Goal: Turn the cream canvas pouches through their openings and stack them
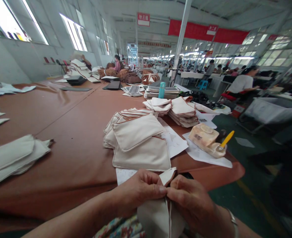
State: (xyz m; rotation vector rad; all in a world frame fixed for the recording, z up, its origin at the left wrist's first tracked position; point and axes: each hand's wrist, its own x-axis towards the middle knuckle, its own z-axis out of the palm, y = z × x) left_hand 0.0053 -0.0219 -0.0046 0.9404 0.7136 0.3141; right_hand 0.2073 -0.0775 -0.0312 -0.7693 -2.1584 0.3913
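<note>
A cream fabric piece (153, 216) with brown edging hangs at the table's near edge, at the bottom centre. My left hand (146, 191) pinches it from the left, thumb and fingers pressed together. From the right, my right hand (188, 196) grips the same piece, its fingertips meeting those of the left along a seam. The fabric's upper tip shows above both hands. Just beyond them lies a pile of cream padded pieces (141, 155) with brown edges, on white paper (174, 142).
The brown-covered table (73, 132) bears more cream pieces (14, 158) at left and stacks (183, 110) behind. At right stand a cut-open container (204, 138) with a yellow-handled tool (227, 138), and a teal bottle (162, 90) farther back. A seated person (241, 84) is beyond.
</note>
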